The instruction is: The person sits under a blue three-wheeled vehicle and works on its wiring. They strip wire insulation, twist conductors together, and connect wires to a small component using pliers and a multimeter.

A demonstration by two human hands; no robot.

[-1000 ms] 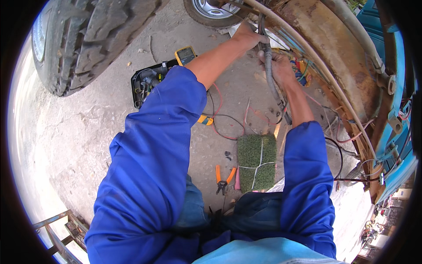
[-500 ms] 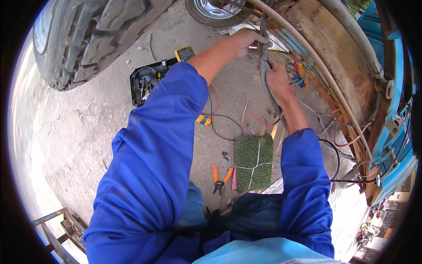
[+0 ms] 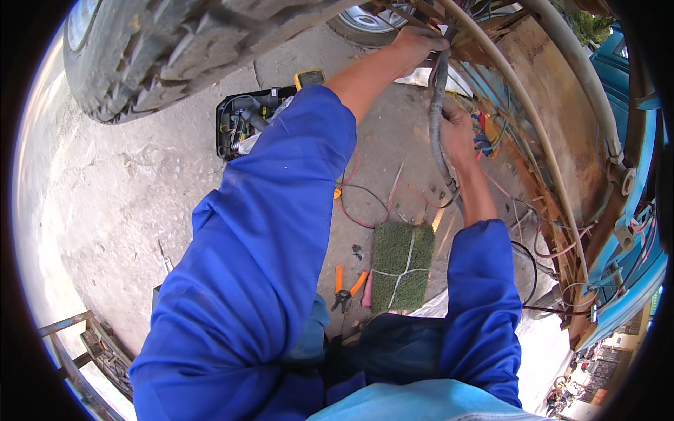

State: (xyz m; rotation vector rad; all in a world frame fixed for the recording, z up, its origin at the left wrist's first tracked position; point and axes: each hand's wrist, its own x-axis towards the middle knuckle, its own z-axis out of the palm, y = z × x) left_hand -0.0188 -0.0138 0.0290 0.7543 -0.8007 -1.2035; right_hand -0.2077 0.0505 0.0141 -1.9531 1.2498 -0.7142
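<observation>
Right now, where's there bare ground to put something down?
Widest: grey concrete ground left of the blue-sleeved left arm, bordered by the black knobbly tyre and open black toolbox. Smaller: between the left forearm and grey ribbed tube. Crowded: around the right hand, beside a multicoloured bundle, and near the green turf-like slab and orange-handled pliers.

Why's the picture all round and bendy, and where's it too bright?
Head view: the fisheye lens bends edges near the rim and leaves black corners; also in head view, glare whitens the ground at far left, while around the mat it looks duller.
</observation>
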